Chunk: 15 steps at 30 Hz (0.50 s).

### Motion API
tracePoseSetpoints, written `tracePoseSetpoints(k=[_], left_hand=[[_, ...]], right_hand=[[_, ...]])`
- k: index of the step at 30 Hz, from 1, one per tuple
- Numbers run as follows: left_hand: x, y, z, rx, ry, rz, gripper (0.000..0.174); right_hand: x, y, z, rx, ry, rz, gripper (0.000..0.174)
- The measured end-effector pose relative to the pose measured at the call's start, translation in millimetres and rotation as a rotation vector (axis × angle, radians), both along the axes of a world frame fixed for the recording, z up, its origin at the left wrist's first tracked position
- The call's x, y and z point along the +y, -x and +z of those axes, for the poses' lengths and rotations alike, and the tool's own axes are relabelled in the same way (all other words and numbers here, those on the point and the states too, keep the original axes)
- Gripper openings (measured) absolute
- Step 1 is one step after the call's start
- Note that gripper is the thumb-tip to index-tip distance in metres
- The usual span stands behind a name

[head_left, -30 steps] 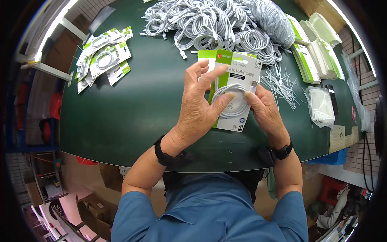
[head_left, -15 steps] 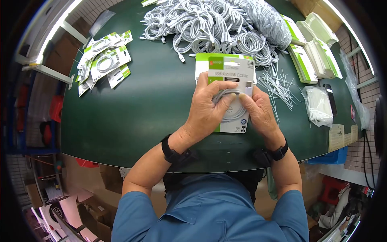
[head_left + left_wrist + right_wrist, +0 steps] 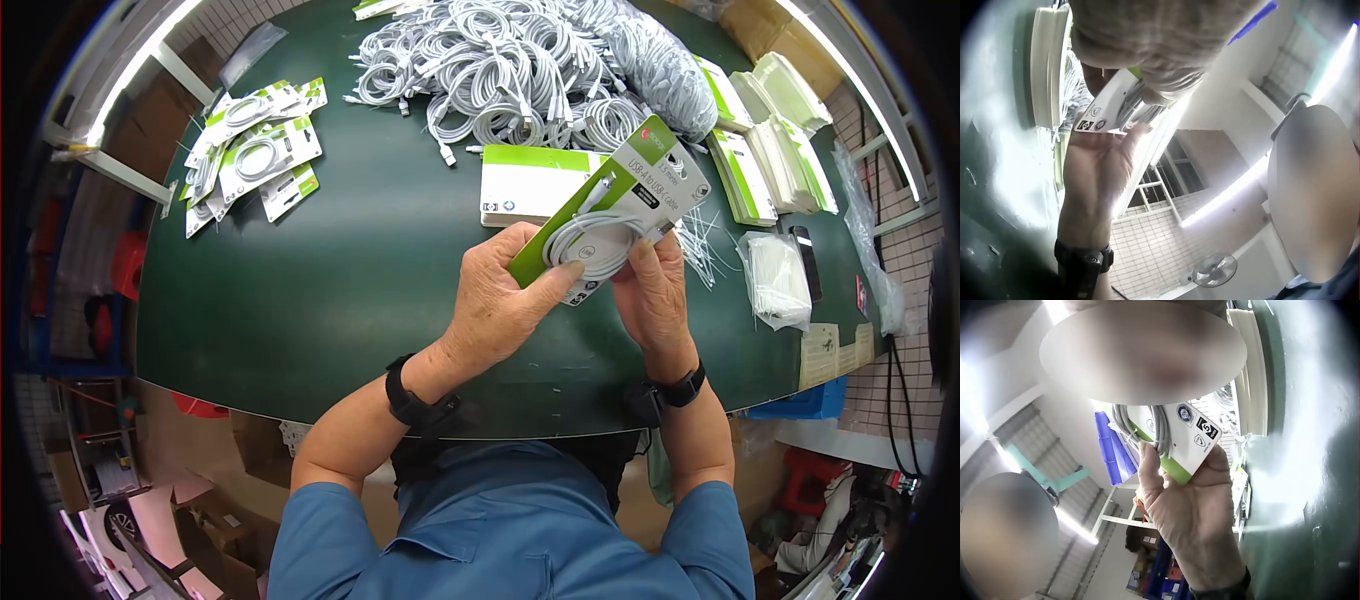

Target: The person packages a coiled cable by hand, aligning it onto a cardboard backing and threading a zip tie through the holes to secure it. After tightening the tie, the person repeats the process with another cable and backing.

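Note:
Both hands hold a white-and-green packaging card [image 3: 665, 172] printed "USB-A to USB-C cable", raised over the table and tilted with its top to the right. A coiled white cable [image 3: 556, 243] lies against its front. My left hand [image 3: 500, 305] grips the card's lower left side, thumb over the coil. At the right edge, my right hand [image 3: 655, 295] pinches the card with its thumb by the cable's USB-A plug. The left wrist view shows the right hand [image 3: 1097, 172] under the card's lower corner. In the right wrist view, the left hand's thumb presses the coil [image 3: 1161, 428].
Behind the card lies a stack of cards [image 3: 530, 185]. A large heap of coiled white cables [image 3: 500, 70] fills the table's back. Carded cables [image 3: 265, 160] are piled at left. At right are more card stacks [image 3: 745, 180], loose white ties [image 3: 700, 250] and a bag of ties [image 3: 778, 280].
The card has turned clockwise, from nearly upright to leaning right, and shifted right. That uncovers the card stack behind it. Both hands have kept hold of the card.

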<state>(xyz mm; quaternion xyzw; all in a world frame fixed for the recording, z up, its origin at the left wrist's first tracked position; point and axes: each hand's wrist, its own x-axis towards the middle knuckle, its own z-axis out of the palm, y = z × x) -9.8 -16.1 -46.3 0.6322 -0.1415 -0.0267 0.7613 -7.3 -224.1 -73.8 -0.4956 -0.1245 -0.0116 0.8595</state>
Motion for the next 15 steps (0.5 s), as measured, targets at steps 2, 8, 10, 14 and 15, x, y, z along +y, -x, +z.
tracePoseSetpoints(k=[2, 8, 10, 14, 15], left_hand=[[-2, -1, 0, -0.003, -0.001, 0.042, 0.019], [19, -18, 15, -0.008, -0.295, 0.083, 0.027], [25, -21, 18, -0.088, -0.365, 0.102, 0.034], [31, -22, 22, -0.302, -0.509, 0.072, 0.048], [30, -21, 23, -0.290, -0.490, 0.057, 0.049]], right_hand=[[0, 0, -2, 0.023, -0.013, 0.023, 0.048], [-2, -11, 11, -0.056, 0.325, -0.239, 0.068], [-12, -12, 18, -0.294, 0.651, -0.570, 0.078], [-20, -4, 55, -0.851, 1.236, -0.663, 0.087], [-20, -4, 56, -0.856, 1.235, -0.662, 0.087]])
